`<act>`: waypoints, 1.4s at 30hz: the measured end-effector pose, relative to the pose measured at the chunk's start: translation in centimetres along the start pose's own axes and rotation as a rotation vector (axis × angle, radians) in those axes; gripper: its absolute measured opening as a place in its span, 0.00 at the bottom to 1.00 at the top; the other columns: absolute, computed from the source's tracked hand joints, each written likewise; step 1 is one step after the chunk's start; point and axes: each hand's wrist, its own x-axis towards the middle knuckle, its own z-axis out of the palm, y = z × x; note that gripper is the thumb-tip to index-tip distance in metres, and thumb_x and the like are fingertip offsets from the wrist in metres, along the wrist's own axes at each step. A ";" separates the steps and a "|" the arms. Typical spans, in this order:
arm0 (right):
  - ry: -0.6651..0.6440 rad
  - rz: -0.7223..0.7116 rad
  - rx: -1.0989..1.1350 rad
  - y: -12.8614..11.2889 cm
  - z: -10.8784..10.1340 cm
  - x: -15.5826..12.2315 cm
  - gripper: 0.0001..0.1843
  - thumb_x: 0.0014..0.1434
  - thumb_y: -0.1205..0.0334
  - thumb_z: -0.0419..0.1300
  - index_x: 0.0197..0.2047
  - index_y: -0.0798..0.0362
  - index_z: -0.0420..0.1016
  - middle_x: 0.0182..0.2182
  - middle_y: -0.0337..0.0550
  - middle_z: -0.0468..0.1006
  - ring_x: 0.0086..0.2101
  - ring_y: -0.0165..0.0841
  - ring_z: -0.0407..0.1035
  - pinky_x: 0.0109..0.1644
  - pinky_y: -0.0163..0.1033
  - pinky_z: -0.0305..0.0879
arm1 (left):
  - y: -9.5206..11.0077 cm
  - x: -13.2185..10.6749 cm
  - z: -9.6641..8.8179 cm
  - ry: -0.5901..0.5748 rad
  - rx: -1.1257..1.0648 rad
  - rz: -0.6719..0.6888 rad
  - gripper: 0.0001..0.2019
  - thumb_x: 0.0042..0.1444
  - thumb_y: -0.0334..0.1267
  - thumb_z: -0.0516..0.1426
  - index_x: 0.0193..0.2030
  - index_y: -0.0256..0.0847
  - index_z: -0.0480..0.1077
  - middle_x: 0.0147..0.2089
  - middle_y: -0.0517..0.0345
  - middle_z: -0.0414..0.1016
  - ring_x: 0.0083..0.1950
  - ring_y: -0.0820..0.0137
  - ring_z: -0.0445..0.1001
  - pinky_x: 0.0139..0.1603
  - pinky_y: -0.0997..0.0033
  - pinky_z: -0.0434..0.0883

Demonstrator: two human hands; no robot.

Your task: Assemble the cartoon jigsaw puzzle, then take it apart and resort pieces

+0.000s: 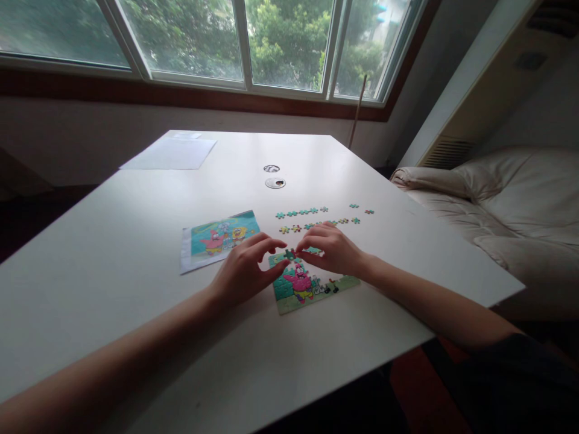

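A partly assembled cartoon jigsaw puzzle [312, 289] lies on the white table [136, 253] in front of me. My left hand [246, 271] and my right hand [332, 248] meet over its top edge. Both pinch a small teal puzzle piece [290, 254] between their fingertips. Loose puzzle pieces [312, 218] lie in rows just beyond my right hand. A printed reference picture [221, 238] of the same cartoon lies to the left of the puzzle, beside my left hand.
A sheet of paper [172, 154] rests at the table's far left. Two round cable holes [275, 182] sit mid-table. A beige cushioned sofa [511, 205] stands right of the table. Windows [244, 42] run along the far wall.
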 end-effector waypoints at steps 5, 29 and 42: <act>-0.005 -0.017 0.001 -0.4 0.0 0.1 0.09 0.58 0.59 0.54 0.31 0.52 0.72 0.28 0.40 0.75 0.31 0.29 0.67 0.39 0.36 0.54 | 0.0 -0.2 0.1 -0.032 0.039 -0.011 0.07 0.52 0.40 0.57 0.36 0.40 0.71 0.32 0.58 0.70 0.28 0.74 0.65 0.31 0.73 0.65; -0.173 0.029 0.081 0.3 0.8 -0.3 0.07 0.57 0.62 0.56 0.37 0.53 0.74 0.30 0.40 0.75 0.33 0.29 0.67 0.42 0.36 0.56 | -0.9 -0.1 0.4 -0.243 0.085 -0.012 0.07 0.54 0.38 0.55 0.32 0.42 0.74 0.34 0.56 0.73 0.35 0.69 0.70 0.36 0.70 0.67; 0.034 0.141 0.087 -0.2 0.8 -0.1 0.07 0.56 0.59 0.58 0.34 0.53 0.73 0.27 0.38 0.75 0.30 0.26 0.68 0.39 0.35 0.56 | -1.3 0.1 0.6 -0.094 -0.185 -0.269 0.13 0.56 0.43 0.53 0.29 0.37 0.73 0.25 0.59 0.72 0.27 0.74 0.67 0.27 0.76 0.62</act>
